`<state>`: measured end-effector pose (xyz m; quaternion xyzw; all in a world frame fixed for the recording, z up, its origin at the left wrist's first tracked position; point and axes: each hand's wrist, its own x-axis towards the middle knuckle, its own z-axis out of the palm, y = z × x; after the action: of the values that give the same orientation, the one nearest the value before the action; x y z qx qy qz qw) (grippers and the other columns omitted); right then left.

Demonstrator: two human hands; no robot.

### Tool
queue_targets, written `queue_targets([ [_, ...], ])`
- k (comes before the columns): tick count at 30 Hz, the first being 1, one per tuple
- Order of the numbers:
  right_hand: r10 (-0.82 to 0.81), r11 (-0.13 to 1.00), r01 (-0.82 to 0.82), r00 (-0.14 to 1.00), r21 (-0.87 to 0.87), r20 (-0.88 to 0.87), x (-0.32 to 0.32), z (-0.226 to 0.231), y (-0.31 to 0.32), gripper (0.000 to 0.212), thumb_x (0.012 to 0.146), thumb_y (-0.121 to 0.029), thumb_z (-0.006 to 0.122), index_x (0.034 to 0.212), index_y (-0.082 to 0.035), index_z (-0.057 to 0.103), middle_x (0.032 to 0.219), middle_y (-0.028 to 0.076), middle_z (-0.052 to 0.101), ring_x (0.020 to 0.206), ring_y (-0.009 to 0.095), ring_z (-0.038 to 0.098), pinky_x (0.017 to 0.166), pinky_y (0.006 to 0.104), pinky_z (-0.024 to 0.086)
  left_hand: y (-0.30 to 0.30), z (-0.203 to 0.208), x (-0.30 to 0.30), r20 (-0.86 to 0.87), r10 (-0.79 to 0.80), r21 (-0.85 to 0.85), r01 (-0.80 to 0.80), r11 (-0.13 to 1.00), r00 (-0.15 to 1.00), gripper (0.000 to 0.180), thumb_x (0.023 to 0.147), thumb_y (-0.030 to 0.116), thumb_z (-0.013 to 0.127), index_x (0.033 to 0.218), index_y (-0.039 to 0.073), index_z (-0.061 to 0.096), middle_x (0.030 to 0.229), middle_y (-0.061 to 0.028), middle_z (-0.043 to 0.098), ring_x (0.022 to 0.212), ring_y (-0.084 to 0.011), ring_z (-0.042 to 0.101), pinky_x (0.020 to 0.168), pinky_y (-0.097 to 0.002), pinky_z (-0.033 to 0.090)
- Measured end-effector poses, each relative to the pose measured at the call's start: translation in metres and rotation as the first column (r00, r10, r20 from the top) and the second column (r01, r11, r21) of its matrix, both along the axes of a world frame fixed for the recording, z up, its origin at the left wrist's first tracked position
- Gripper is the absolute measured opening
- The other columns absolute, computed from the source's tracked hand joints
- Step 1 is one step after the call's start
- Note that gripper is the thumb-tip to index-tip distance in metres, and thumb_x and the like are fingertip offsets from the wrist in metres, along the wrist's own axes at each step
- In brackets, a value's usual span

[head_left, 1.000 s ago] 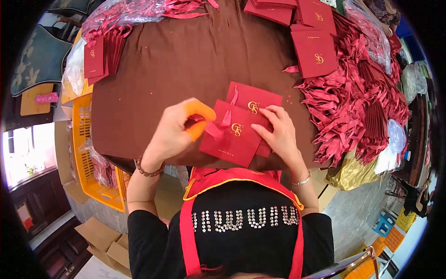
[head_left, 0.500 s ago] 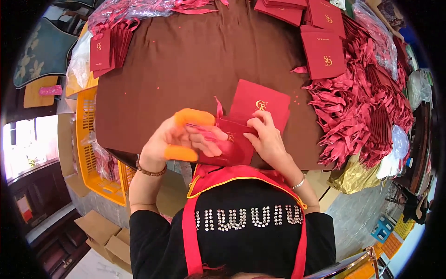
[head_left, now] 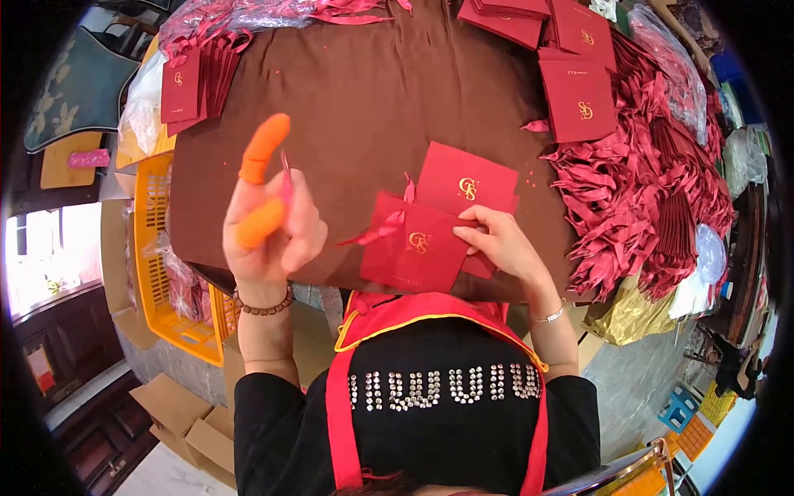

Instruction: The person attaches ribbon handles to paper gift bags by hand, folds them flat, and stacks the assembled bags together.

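My right hand (head_left: 500, 240) pinches the right edge of a flat red paper bag (head_left: 397, 269) with a gold emblem, tilted near the table's front edge. A pink-red ribbon (head_left: 385, 230) lies across its upper left part. Beneath and beyond it rests another flat red bag (head_left: 488, 172), partly covered. Raised to the left, apart from the bags, my left hand (head_left: 277, 219) wears orange covers on thumb and forefinger. Its forefinger points up while the other fingers are curled. A thin pink-red thing (head_left: 287, 178) shows in this hand; its kind is unclear.
A brown cloth (head_left: 356, 99) covers the table. Red bags with ribbons pile up along the right (head_left: 637, 198); flat stacks (head_left: 576, 99) lie beyond. More bags (head_left: 186, 87) stand at the far left. A yellow crate (head_left: 157, 281) sits beside the table, near cardboard boxes (head_left: 178, 405).
My left hand has moved off the bag, up and to the left. The front bag has turned slightly and shows more of its face. My right hand has shifted a little right and down.
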<state>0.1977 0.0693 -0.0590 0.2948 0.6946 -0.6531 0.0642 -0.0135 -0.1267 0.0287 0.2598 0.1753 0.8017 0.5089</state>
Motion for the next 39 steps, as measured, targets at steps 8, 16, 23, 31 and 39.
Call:
queue_targets([
  [8, 0.014, 0.983, -0.011, 1.0, -0.181, 0.015, -0.005, -0.009, 0.016, 0.025, 0.086, -0.013, 0.064, 0.104, 0.002, 0.058, 0.08, -0.001, 0.057, 0.069, 0.006, 0.055, 0.06, 0.0207, 0.05, 0.027, -0.061, 0.06, -0.608, -0.296, -0.675, -0.284, 0.681, 0.737, 0.03, 0.085, 0.001, 0.06, 0.115, -0.001, 0.058, 0.093, -0.0073, 0.065, 0.081, -0.0086, 0.059, 0.072, -0.0211, 0.047],
  [16, -0.13, 0.892, 0.123, 0.991, -0.434, 0.012, 0.004, -0.018, 0.003, 0.025, 0.08, -0.006, 0.068, 0.103, 0.0, 0.059, 0.077, 0.0, 0.061, 0.067, 0.006, 0.057, 0.06, 0.0205, 0.05, 0.028, -0.087, 0.085, -0.804, -0.365, -0.59, -0.557, 0.584, 0.468, 0.017, 0.083, 0.004, 0.063, 0.1, 0.0, 0.063, 0.085, -0.0117, 0.067, 0.075, -0.0158, 0.063, 0.069, -0.0257, 0.049],
  [23, -0.128, 0.894, 0.108, 0.992, -0.435, -0.018, 0.007, -0.019, 0.002, 0.023, 0.08, -0.006, 0.068, 0.1, -0.001, 0.059, 0.079, 0.001, 0.062, 0.067, 0.005, 0.057, 0.06, 0.0206, 0.05, 0.033, -0.1, 0.094, -0.982, -0.178, -0.176, -0.691, 0.701, 0.07, 0.015, 0.078, 0.004, 0.067, 0.093, 0.002, 0.065, 0.081, -0.0129, 0.061, 0.066, -0.0293, 0.061, 0.058, -0.0328, 0.048],
  [31, -0.11, 0.954, 0.094, 0.993, -0.286, -0.04, 0.007, -0.019, -0.004, 0.022, 0.08, -0.007, 0.069, 0.099, -0.001, 0.06, 0.075, -0.003, 0.06, 0.062, 0.003, 0.054, 0.056, 0.0186, 0.047, 0.035, -0.112, 0.101, -0.973, -0.222, -0.103, -0.735, 0.67, -0.066, 0.013, 0.078, 0.004, 0.067, 0.09, 0.001, 0.065, 0.08, -0.0136, 0.06, 0.066, -0.0318, 0.061, 0.057, -0.0357, 0.049],
  [39, -0.051, 0.998, 0.051, 0.999, -0.048, 0.0, 0.007, -0.009, -0.008, 0.021, 0.079, -0.009, 0.069, 0.097, -0.001, 0.063, 0.065, -0.006, 0.055, 0.055, 0.001, 0.048, 0.051, 0.0177, 0.041, 0.036, -0.107, 0.102, -0.962, -0.239, -0.078, -0.709, 0.701, -0.13, 0.012, 0.079, 0.004, 0.064, 0.09, 0.0, 0.065, 0.081, -0.014, 0.06, 0.066, -0.0321, 0.061, 0.057, -0.0369, 0.049],
])
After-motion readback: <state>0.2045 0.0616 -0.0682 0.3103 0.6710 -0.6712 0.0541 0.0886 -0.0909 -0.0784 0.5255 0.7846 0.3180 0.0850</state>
